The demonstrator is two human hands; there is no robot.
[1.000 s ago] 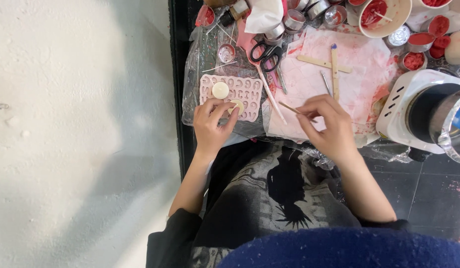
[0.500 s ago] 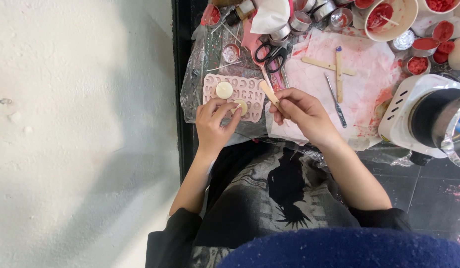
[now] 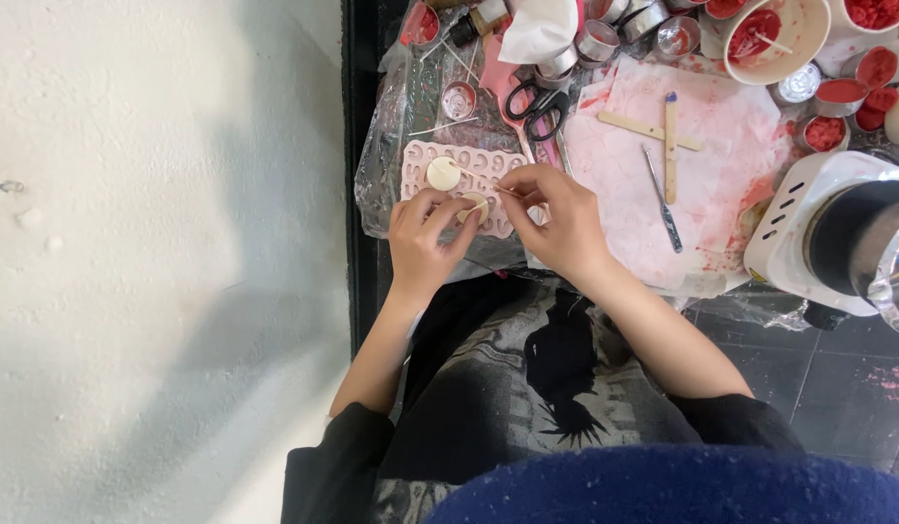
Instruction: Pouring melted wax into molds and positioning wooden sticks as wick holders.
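The white melting pot [image 3: 838, 238] on the right is cut off by the frame edge, so its inside cannot be read. Beside it, the stained pink paper sheet [image 3: 721, 146] carries two crossed wooden sticks [image 3: 663, 131] and a slim metal tool [image 3: 661, 199]. The clear plastic sheeting [image 3: 386, 126] over the counter [image 3: 357, 194] is crumpled and glares, blurring what lies beneath.

At the top edge a paper cup [image 3: 770, 34] is half out of view; it holds red wax and a stick. Small metal tins [image 3: 838, 92] near it hold red wax too, and a round tin [image 3: 458, 99] on the left shows a reddish inside. Black-handled scissors [image 3: 535, 102] lie between them.

The pink silicone mould [image 3: 469, 165] is partly covered by both hands; its cavities look shallow, and whether they are filled is unclear. A cream wax disc [image 3: 443, 175] rests on it.

The left hand [image 3: 425, 238] is curled, its fingers pinching a second small cream wax piece [image 3: 474, 206] over the mould. The right hand [image 3: 556, 213] is closed in a fine pinch on a thin wooden stick [image 3: 483, 184], its tip at that piece.
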